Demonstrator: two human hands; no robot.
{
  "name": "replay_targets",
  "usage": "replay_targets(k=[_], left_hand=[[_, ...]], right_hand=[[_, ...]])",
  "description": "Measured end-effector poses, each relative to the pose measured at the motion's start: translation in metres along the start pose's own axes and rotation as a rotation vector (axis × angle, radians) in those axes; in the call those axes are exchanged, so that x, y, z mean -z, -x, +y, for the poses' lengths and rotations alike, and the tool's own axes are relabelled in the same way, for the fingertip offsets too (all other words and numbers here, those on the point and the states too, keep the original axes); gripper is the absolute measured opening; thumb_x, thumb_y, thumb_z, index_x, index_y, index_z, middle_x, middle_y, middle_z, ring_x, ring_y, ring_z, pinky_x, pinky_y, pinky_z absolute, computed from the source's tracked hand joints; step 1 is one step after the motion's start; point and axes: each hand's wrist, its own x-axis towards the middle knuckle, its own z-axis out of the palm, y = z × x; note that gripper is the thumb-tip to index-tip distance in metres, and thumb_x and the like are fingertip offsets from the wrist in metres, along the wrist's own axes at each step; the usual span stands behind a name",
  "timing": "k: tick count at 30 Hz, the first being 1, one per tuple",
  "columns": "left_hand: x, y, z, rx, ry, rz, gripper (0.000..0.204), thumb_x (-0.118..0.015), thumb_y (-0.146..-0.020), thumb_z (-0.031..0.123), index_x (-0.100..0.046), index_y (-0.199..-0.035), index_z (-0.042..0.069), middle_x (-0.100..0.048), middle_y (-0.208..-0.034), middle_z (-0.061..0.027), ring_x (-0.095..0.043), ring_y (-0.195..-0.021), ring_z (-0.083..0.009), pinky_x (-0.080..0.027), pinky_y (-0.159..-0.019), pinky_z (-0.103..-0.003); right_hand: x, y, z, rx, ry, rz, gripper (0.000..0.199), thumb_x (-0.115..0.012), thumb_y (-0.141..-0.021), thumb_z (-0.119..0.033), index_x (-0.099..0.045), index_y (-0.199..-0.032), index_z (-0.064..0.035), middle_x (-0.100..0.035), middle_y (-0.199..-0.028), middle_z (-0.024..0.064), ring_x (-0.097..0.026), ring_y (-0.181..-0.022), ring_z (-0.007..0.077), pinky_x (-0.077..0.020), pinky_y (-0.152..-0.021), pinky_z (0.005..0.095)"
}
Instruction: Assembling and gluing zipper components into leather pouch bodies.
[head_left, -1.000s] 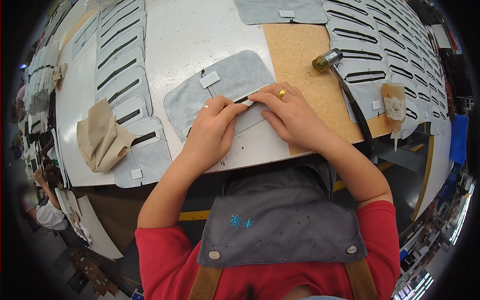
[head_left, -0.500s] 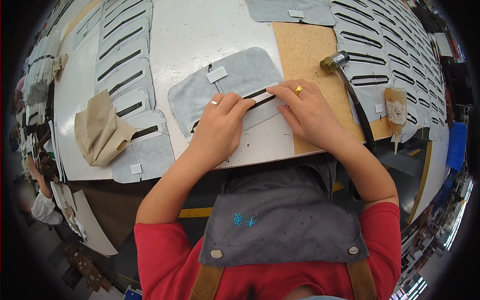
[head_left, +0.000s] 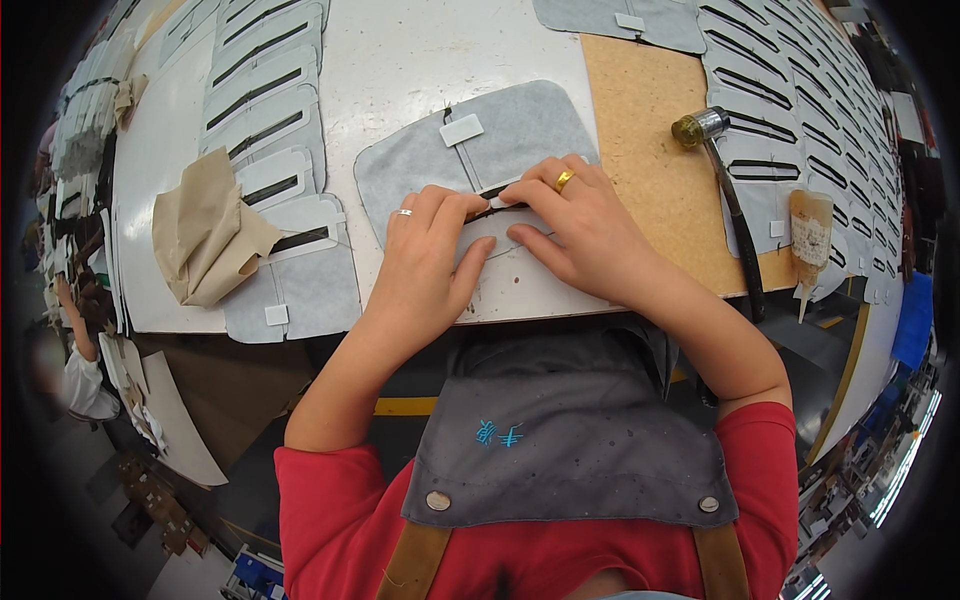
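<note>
A grey soft panel (head_left: 405, 160) with rounded corners lies flat on the white table in front of me. A small white tab (head_left: 461, 130) sits on it, and a black strip (head_left: 484, 213) in a pale border crosses its nearer part. My left hand (head_left: 420, 255) rests on that strip with bent fingers, its thumb held apart and nearer to me. From the other side, my right hand (head_left: 585, 225) touches the strip with its fingertips, thumb also apart. The fingertips of both hands almost meet, hiding much of the strip. Neither hand shows anything gripped.
Overlapping grey panels (head_left: 265, 130) line the left; more rows (head_left: 755, 145) fill the right. A crumpled beige cloth (head_left: 205, 240) lies left. On the right are a brown board (head_left: 640, 110), a mallet (head_left: 702, 126) and a pale bottle with a nozzle (head_left: 810, 230). Another person (head_left: 85, 385) is far left.
My fingertips have come together along the strip, the right hand's moving leftward. My left thumb now shows, spread from the fingers. The whole view has shifted slightly.
</note>
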Motion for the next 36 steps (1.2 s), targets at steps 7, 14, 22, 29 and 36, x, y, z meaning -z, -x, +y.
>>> replay_targets(k=[7,14,22,29,36], left_hand=[[0.008,0.006,-0.009,0.046,0.050,-0.053,0.025,-0.059,-0.084,-0.002,-0.064,-0.108,0.004,-0.058,-0.101,-0.0110,-0.054,-0.097,-0.0282,-0.041,-0.086,-0.035],[0.006,0.007,-0.014,-0.008,0.127,0.020,0.023,-0.057,-0.084,-0.001,-0.064,-0.104,0.007,-0.058,-0.094,-0.0053,-0.053,-0.089,-0.0241,-0.035,-0.075,-0.035],[0.007,0.006,-0.018,-0.076,0.078,-0.005,0.023,-0.058,-0.084,-0.002,-0.065,-0.104,0.007,-0.058,-0.094,-0.0042,-0.053,-0.088,-0.0237,-0.036,-0.075,-0.035],[0.007,0.011,-0.018,-0.235,-0.178,-0.024,0.033,-0.061,-0.075,0.001,-0.065,-0.107,0.008,-0.058,-0.099,-0.0003,-0.053,-0.088,-0.0207,-0.037,-0.072,-0.034],[0.001,0.011,-0.024,-0.252,-0.130,0.013,0.038,-0.062,-0.074,0.000,-0.063,-0.111,0.008,-0.058,-0.102,-0.0010,-0.053,-0.089,-0.0220,-0.040,-0.078,-0.035]], right_hand=[[-0.001,-0.012,0.002,-0.048,-0.128,-0.115,0.019,-0.063,-0.081,-0.009,-0.062,-0.100,-0.0096,-0.057,-0.099,0.0063,-0.052,-0.098,0.0258,-0.0361,-0.086,0.0389],[0.001,-0.011,0.000,-0.052,-0.171,-0.117,0.015,-0.062,-0.083,-0.008,-0.062,-0.098,-0.0107,-0.058,-0.096,0.0022,-0.052,-0.094,0.0234,-0.0343,-0.083,0.0373],[0.003,-0.008,-0.002,-0.024,-0.085,-0.109,0.014,-0.064,-0.083,-0.007,-0.065,-0.096,-0.0102,-0.058,-0.095,0.0011,-0.052,-0.093,0.0215,-0.0347,-0.084,0.0355],[-0.002,0.000,-0.010,0.182,0.251,-0.038,0.018,-0.063,-0.080,-0.007,-0.063,-0.098,-0.0106,-0.059,-0.100,0.0012,-0.053,-0.097,0.0222,-0.0356,-0.087,0.0371],[0.001,0.002,-0.006,-0.014,0.117,0.074,0.030,-0.060,-0.079,-0.011,-0.061,-0.108,-0.0099,-0.058,-0.105,0.0022,-0.054,-0.100,0.0219,-0.0356,-0.092,0.0382]])
